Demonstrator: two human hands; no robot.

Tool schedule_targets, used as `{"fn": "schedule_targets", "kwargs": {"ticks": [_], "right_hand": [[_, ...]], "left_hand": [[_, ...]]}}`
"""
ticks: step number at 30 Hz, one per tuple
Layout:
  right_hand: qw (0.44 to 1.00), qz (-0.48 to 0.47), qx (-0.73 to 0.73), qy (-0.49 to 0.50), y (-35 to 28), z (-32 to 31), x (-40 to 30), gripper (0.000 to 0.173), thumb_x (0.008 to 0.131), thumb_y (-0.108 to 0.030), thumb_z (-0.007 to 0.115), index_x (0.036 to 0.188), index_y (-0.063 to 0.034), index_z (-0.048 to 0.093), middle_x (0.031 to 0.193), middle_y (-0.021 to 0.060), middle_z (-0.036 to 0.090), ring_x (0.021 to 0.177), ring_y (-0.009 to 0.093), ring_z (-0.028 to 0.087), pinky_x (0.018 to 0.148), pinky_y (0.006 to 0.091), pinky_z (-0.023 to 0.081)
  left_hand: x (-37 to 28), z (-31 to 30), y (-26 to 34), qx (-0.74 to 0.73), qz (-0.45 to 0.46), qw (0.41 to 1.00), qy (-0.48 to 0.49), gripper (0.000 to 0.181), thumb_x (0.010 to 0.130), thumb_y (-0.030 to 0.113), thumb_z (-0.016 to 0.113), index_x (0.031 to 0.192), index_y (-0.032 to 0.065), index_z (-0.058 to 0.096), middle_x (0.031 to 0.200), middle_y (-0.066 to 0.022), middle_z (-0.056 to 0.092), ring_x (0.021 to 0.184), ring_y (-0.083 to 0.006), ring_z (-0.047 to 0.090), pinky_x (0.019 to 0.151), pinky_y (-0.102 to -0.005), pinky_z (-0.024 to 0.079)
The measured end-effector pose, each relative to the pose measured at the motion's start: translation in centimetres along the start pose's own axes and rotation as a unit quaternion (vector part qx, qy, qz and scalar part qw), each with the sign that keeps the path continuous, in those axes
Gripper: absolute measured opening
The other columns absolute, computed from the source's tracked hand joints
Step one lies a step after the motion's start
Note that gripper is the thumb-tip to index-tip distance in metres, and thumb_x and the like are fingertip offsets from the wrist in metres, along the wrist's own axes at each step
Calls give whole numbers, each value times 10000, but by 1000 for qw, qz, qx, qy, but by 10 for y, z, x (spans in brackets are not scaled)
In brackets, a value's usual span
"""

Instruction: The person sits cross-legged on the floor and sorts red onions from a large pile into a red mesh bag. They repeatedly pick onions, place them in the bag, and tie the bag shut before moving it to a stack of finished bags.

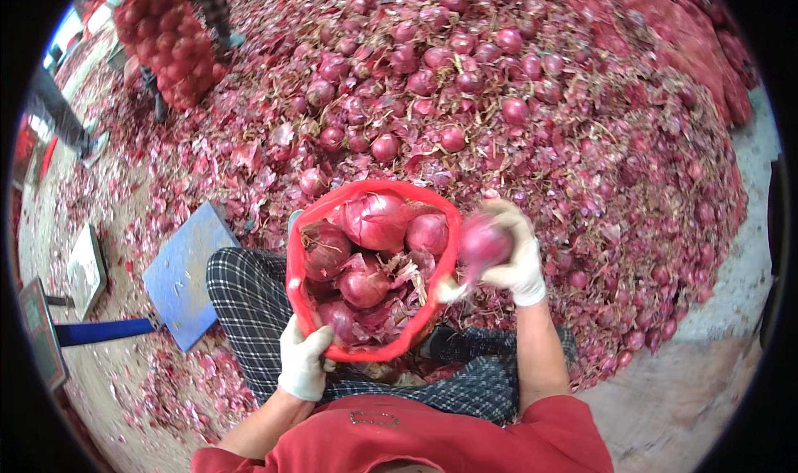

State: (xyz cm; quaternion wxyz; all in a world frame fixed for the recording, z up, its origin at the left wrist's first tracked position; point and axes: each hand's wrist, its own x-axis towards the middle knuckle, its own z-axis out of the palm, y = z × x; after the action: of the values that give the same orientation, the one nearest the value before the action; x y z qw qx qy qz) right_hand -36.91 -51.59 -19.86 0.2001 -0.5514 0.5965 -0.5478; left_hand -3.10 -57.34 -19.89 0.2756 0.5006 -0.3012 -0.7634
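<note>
A red mesh bag [297, 236] stands upright between my knees, its round mouth wide and several red onions [374, 220] and loose skins inside. My left hand [303, 356], in a white glove, grips the bag's rim at the lower left. Just right of the rim, my right hand [514, 255], gloved too, holds a red onion [485, 241] that is blurred by motion. A pale gloved fingertip or scrap shows beside the rim under that onion; which one, I cannot tell.
A large heap of red onions and skins [449, 92] spreads ahead and right. Left lies a blue scale platform [190, 276] with a display post. A filled mesh bag [165, 43] stands upper left near other people's legs [59, 108]. More red mesh bags [692, 49] lie upper right.
</note>
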Motion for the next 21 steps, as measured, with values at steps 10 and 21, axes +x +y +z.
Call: {"fn": "schedule_targets", "kwargs": {"ticks": [10, 21], "right_hand": [[946, -191, 43, -259, -31, 216, 2, 93, 714, -91, 573, 731, -47, 654, 998, 86, 652, 992, 280, 594, 862, 389, 489], [885, 330, -324, -49, 303, -25, -46, 280, 834, -337, 550, 991, -151, 688, 963, 125, 678, 924, 349, 629, 833, 430, 504]], "left_hand": [[-34, -19, -7, 65, 125, 986, 87, 282, 876, 137, 523, 1134, 29, 482, 784, -64, 592, 515, -120, 524, 399, -227, 398], [-15, 19, -13, -42, -130, 987, 81, 315, 907, 265, 571, 1151, 69, 534, 1087, -116, 614, 976, -247, 581, 784, -386, 486]]}}
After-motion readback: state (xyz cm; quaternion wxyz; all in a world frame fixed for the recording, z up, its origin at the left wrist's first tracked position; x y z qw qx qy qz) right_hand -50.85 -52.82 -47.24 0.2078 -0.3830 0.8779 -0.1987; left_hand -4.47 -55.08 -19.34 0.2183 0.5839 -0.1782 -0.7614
